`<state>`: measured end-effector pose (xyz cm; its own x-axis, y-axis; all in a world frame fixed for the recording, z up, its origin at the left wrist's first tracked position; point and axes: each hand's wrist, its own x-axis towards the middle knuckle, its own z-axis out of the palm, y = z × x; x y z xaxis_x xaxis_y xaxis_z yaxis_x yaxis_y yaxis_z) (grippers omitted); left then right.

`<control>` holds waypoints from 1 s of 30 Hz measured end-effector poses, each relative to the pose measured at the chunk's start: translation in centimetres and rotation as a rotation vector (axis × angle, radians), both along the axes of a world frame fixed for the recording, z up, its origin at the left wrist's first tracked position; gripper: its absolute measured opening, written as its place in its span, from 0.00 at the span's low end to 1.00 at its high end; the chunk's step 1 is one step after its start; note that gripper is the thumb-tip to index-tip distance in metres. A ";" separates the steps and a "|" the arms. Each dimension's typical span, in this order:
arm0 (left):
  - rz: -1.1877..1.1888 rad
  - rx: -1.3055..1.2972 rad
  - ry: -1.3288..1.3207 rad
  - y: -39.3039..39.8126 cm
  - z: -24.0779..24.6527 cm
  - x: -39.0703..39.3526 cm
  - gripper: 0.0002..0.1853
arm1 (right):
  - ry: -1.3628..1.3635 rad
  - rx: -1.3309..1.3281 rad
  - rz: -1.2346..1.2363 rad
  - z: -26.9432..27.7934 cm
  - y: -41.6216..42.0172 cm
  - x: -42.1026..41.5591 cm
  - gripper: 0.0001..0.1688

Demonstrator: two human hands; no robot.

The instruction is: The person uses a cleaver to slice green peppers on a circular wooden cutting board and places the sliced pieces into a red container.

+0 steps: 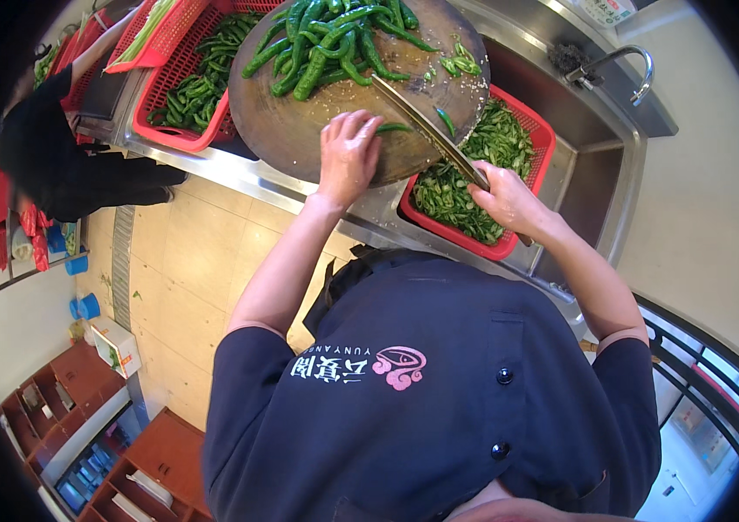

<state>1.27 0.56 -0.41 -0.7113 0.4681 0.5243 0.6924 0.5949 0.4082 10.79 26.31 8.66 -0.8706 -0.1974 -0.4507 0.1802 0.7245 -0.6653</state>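
Observation:
My right hand (506,198) grips the handle of a cleaver (431,132), whose blade slants over the right part of a round wooden chopping board (278,147). On the board, my left hand (348,153) has its fingertips on the near end of a green chili pepper (394,127), left of the blade. A cut pepper piece (445,121) lies right of the blade. Whole green peppers (327,49) are heaped at the board's far side, with sliced bits (462,64) to their right. Sliced green peppers (457,202) fill a red plastic basket (542,163) beneath the board's right edge.
Another red basket (177,138) of whole peppers stands left of the board. The steel sink (601,176) with a curved faucet (646,65) is at right; a scouring pad (568,59) lies by it. A person in dark clothes (49,143) stands at far left.

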 end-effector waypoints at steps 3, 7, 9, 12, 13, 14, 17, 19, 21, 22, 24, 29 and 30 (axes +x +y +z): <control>-0.031 -0.011 -0.042 -1.8 -0.8 -0.5 0.16 | 0.094 -0.006 0.002 -0.9 0.1 0.2 0.20; -0.060 0.035 -0.070 -2.0 -0.3 -2.3 0.16 | -0.005 0.026 0.050 0.2 0.3 -0.6 0.22; -0.048 0.018 -0.063 -2.3 -0.8 -2.4 0.16 | 0.008 0.009 0.049 0.2 0.4 -0.6 0.22; -0.144 0.062 -0.109 -1.7 -1.2 -1.6 0.13 | 0.102 -0.013 0.055 -0.7 0.6 -0.2 0.22; -0.125 0.041 -0.057 -1.6 -1.2 -1.4 0.12 | 0.167 -0.017 0.060 -1.5 0.7 0.1 0.21; -0.106 0.019 -0.006 -1.5 -1.3 -1.0 0.12 | 0.233 -0.022 0.066 -1.9 0.8 0.3 0.21; 0.003 -0.016 0.081 -1.1 -1.0 0.1 0.12 | 0.148 0.026 0.062 -0.4 0.2 -0.1 0.23; 0.046 0.028 0.065 -1.0 -1.4 0.7 0.12 | 0.091 0.052 0.084 1.2 0.0 -0.1 0.22; 0.042 0.054 0.066 -1.0 -1.5 0.9 0.10 | 0.070 0.070 0.113 2.7 -0.1 -0.1 0.21; 0.041 0.068 0.066 -1.1 -1.5 1.1 0.10 | 0.076 0.075 0.129 3.5 -0.2 0.2 0.21; 0.059 0.074 0.073 -1.3 -1.9 1.1 0.10 | 0.055 0.074 0.156 4.6 -0.2 0.4 0.21; 0.039 0.118 0.065 -0.9 -2.0 1.0 0.10 | 0.129 0.017 0.168 2.0 -1.2 0.4 0.20; 0.036 0.130 0.068 -1.1 -2.2 0.7 0.10 | 0.085 0.043 0.170 1.5 -2.6 -0.7 0.20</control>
